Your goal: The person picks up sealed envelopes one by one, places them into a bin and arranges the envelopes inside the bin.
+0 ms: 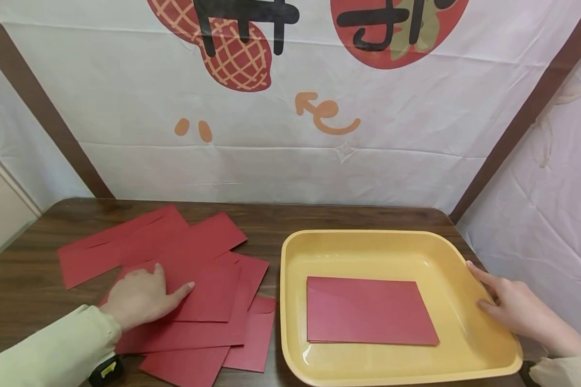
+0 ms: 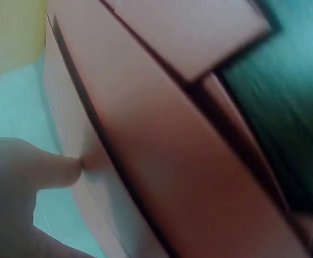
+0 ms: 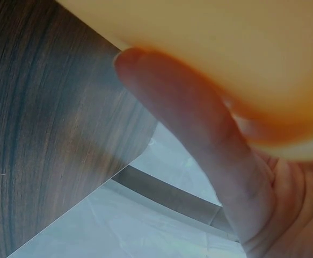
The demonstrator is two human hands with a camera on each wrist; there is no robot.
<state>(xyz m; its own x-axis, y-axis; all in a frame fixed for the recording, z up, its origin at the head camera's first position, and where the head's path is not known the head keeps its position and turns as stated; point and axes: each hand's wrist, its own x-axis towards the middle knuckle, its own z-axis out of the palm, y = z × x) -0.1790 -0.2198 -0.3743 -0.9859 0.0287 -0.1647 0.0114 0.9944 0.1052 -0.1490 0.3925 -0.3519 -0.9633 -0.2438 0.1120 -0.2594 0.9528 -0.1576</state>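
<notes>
On the left of the table several red envelopes point(image 1: 208, 290) lie in a loose, overlapping heap. My left hand point(image 1: 137, 295) rests on the heap, thumb and index finger spread apart and touching the upper envelopes. In the left wrist view the thumb point(image 2: 43, 169) meets the edge of an envelope point(image 2: 145, 129). To the right stands a yellow tray point(image 1: 445, 258) with red envelopes point(image 1: 368, 312) lying flat inside, their edges almost lined up. My right hand point(image 1: 513, 303) holds the tray by its right rim. In the right wrist view a digit point(image 3: 183, 102) lies along the tray wall point(image 3: 242, 43).
The dark wood-grain table point(image 1: 19, 306) has rounded back corners. Behind it hangs a white printed cloth point(image 1: 281, 172) with brown strips. A black wrist strap point(image 1: 105, 371) shows at my left cuff. Beyond the table's right edge is more pale cloth point(image 1: 542, 209).
</notes>
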